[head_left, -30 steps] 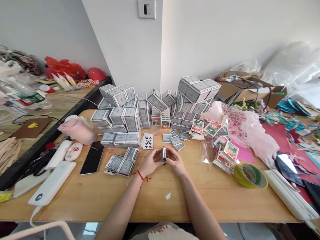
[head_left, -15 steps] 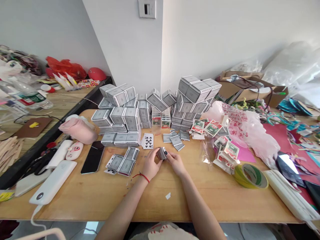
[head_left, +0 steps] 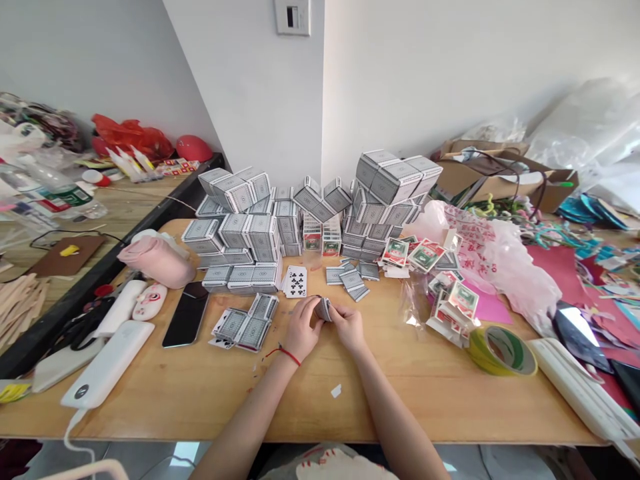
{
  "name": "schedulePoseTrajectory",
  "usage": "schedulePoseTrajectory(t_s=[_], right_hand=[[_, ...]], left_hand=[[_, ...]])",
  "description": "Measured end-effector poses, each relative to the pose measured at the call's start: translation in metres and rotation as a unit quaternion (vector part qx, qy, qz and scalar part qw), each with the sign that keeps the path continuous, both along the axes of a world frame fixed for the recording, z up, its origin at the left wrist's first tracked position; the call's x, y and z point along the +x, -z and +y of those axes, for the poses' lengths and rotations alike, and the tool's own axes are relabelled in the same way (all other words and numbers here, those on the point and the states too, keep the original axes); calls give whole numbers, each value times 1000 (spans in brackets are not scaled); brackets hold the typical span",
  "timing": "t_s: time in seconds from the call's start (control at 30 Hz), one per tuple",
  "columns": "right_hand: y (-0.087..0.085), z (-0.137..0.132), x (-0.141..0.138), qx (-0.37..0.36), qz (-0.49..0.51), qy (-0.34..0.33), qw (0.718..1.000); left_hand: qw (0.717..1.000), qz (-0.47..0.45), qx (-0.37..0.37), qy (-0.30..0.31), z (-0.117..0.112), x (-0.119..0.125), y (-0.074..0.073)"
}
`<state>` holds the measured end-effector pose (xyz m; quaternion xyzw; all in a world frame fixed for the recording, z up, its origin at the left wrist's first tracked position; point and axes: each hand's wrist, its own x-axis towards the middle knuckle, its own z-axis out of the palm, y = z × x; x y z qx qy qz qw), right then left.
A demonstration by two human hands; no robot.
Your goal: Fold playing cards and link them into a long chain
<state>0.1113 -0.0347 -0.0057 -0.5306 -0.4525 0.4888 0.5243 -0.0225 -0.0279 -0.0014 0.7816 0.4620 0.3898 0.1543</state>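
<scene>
Between my two hands is a small stack of grey-backed playing cards (head_left: 324,309), tilted above the table. My left hand (head_left: 302,327) is closed round its left side, with a red string on the wrist. On the right edge, the fingers of my right hand (head_left: 349,327) pinch the same stack. Just behind my left hand lies a face-up ten of clubs (head_left: 297,281) on other cards. A few loose cards (head_left: 354,283) lie face down beyond my right hand. To the left sit piles of cards (head_left: 249,323), mostly face down.
Large stacked blocks of cards (head_left: 250,230) stand at the back left, others (head_left: 390,180) at the back right. Torn card boxes (head_left: 457,303) and a roll of tape (head_left: 503,350) lie right. A phone (head_left: 185,315) and white power bank (head_left: 107,363) lie left.
The fingers of my right hand have shifted slightly on the stack, and the thumb's dark nail no longer shows. The cards in my hands have turned a little. The other things stay put.
</scene>
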Motion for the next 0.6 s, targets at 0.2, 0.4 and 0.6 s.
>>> schedulePoseTrajectory(t_s=[0.2,0.4,0.6], right_hand=[[4,-2,0,-3,-67,43,997],[-7,3,16,-22,3,-80,997],[0,4,20,-40,24,-74,996]], left_hand=[[1000,3,-13,26,0,-1,0],[1000,-1,-12,3,1,-2,1],[1000,-6,1,18,2,-2,1]])
